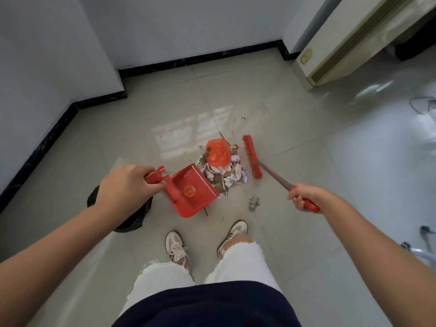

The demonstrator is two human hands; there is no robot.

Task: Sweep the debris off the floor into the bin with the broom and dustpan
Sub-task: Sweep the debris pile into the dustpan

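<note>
My left hand (pixel 125 185) grips the handle of a red dustpan (pixel 191 192), whose open edge rests against a debris pile (pixel 224 171) of paper scraps, dry leaves and an orange plastic bag (pixel 218 153). The red grip of a broom is in my right hand (pixel 304 197). Its red brush head (pixel 252 159) stands on the floor just right of the pile. One crumpled silver scrap (pixel 253 204) lies apart, nearer my feet. A bin with a black liner (pixel 132 218) sits on the floor, mostly hidden under my left forearm.
White walls with black skirting (pixel 200 60) close in the far and left sides. A cream floor-standing unit (pixel 349 41) leans at the upper right. My two shoes (pixel 177 249) stand behind the dustpan. Metal legs (pixel 424 244) show at the right edge.
</note>
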